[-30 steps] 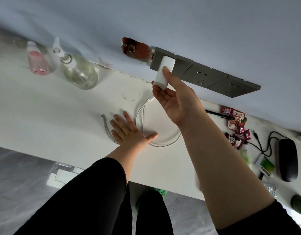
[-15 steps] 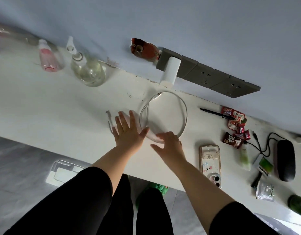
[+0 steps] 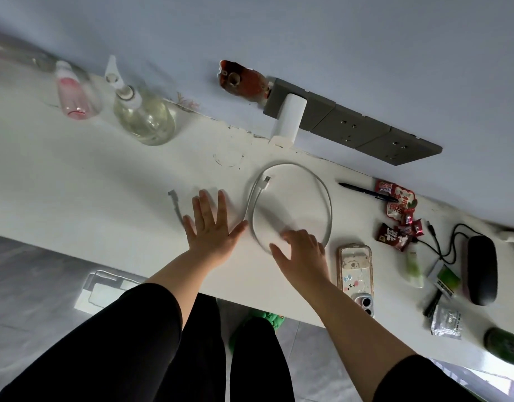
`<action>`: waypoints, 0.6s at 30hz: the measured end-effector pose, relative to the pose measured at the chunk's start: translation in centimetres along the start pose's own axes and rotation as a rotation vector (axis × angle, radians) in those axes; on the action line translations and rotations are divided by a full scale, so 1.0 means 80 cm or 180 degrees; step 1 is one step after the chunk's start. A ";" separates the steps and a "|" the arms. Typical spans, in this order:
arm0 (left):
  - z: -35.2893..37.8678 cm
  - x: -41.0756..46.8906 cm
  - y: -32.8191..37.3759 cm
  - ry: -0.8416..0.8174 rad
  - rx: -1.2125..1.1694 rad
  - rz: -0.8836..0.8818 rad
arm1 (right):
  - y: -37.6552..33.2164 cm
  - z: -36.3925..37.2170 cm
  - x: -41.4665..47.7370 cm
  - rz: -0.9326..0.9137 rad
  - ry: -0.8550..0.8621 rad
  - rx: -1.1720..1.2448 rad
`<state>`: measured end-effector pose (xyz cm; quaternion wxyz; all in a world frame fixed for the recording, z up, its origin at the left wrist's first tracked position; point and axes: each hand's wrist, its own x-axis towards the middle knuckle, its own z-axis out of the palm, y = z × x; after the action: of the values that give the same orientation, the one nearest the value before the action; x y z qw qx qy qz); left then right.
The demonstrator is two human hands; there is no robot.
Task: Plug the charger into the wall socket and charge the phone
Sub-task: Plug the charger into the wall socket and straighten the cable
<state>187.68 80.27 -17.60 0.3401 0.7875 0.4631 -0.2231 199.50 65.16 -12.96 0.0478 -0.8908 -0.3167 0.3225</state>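
Observation:
A white charger block [image 3: 289, 119] sits plugged into the leftmost grey wall socket [image 3: 280, 94]. On the white table [image 3: 76, 175] lies a white cable [image 3: 322, 192] in a loop, its USB plug [image 3: 266, 181] free inside the loop and its other end [image 3: 172, 195] off to the left. My left hand [image 3: 213, 224] rests flat on the table, fingers spread, just left of the loop. My right hand [image 3: 300, 250] hovers over the loop's near side, fingers apart, holding nothing. The phone [image 3: 356, 274] in a clear patterned case lies face down, right of my right hand.
Two free grey sockets [image 3: 374, 134] continue to the right. A pink bottle [image 3: 71, 94] and a clear spray bottle [image 3: 142, 111] stand at the back left. A pen [image 3: 366, 192], snack packets [image 3: 398, 216], a black case [image 3: 480, 268] and a black cord [image 3: 444, 242] crowd the right.
My right hand let go of the charger, which stays in the socket, and came down to the cable loop. The left hand stayed flat on the table.

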 end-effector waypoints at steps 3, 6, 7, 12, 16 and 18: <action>-0.004 0.002 0.002 -0.0129 -0.0115 -0.0070 | -0.050 0.001 0.032 0.0139 0.0055 0.0450; -0.007 0.003 -0.001 -0.0242 -0.0150 -0.0065 | -0.089 0.005 0.057 0.0421 0.0065 0.0842; -0.008 0.004 0.000 -0.0274 -0.0174 -0.0060 | -0.095 0.005 0.062 0.0621 0.0076 0.1058; -0.006 0.003 0.002 -0.0331 -0.0121 -0.0116 | -0.094 -0.006 0.063 0.1424 0.0124 0.2223; -0.006 0.002 0.006 -0.0404 -0.0031 -0.0157 | -0.095 -0.021 0.037 0.1486 0.0184 0.3278; -0.009 0.002 0.010 -0.0447 0.0062 -0.0180 | -0.098 -0.035 0.025 0.1448 0.0117 0.3607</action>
<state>188.47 80.62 -17.00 0.3576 0.7597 0.4580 -0.2919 198.17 72.94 -9.57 0.4496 -0.7774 0.1033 0.4275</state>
